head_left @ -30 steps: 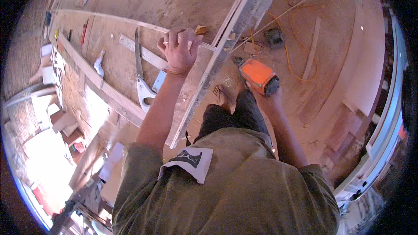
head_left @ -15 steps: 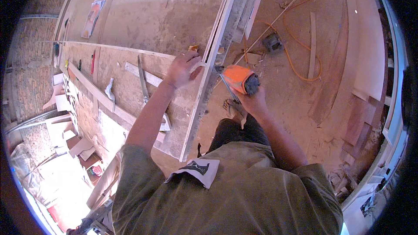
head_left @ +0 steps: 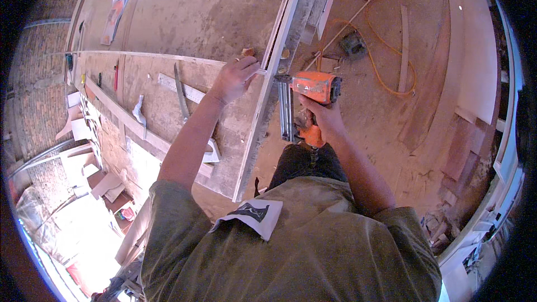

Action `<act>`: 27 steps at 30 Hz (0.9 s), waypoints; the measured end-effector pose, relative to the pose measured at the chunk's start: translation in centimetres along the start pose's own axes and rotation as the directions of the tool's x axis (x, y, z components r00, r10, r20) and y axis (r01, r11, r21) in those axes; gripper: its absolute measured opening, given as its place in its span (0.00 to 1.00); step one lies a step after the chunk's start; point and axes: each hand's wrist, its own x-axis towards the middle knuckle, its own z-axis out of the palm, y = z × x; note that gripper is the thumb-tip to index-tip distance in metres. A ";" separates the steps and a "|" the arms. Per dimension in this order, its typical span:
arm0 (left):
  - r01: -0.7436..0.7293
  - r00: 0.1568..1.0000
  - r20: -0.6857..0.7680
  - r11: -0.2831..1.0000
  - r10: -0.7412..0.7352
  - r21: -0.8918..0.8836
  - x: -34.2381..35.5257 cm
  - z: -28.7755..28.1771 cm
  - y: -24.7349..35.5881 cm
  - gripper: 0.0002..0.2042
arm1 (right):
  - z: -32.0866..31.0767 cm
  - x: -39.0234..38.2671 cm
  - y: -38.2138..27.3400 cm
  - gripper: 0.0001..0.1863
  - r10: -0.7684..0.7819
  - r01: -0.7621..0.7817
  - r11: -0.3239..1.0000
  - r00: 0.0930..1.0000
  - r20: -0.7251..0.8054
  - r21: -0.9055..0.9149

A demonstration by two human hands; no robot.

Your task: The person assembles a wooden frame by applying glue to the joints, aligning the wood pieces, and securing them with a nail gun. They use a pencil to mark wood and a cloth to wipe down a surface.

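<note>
My right hand [head_left: 327,120] grips an orange nail gun [head_left: 317,85] by its handle. Its dark nose comes up to the outer side of a long wooden edge strip [head_left: 254,128] on the workbench; whether they touch I cannot tell. The grey magazine hangs down toward my legs. Across that edge strip, my left hand [head_left: 236,80] is closed on the end of a thin wooden strip [head_left: 162,60], where the two strips meet. Its fingertips are partly hidden. A small yellowish piece [head_left: 248,52] lies just beyond the left hand.
On the workbench [head_left: 184,8] lie a handsaw [head_left: 182,94], a pale flat ruler-like strip [head_left: 193,92], a red pencil-like stick [head_left: 116,77] and printed sheets [head_left: 116,19]. An orange hose [head_left: 414,72], a dark box-shaped object [head_left: 352,45] and wood offcuts [head_left: 404,47] are on the floor at right.
The nail gun has turned in my right hand, so that its side and magazine now show, its nose still by the edge strip. My left hand stays at the strip's end.
</note>
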 end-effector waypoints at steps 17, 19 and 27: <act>0.026 0.998 0.050 1.000 -0.027 0.015 -0.2 0.1 -0.2 0.18 | -0.4 0.2 0.6 0.11 0.260 -0.277 0.926 0.960 0.099 0.256; 0.010 0.999 0.040 1.000 -0.010 0.021 0.1 -0.3 -0.1 0.18 | -0.4 0.2 0.6 0.11 0.244 -0.265 0.928 0.963 0.111 0.263; -0.014 1.000 0.009 1.000 0.014 0.000 0.2 -0.2 -0.1 0.17 | -0.1 0.2 0.9 0.13 0.276 -0.286 0.916 0.958 0.076 0.281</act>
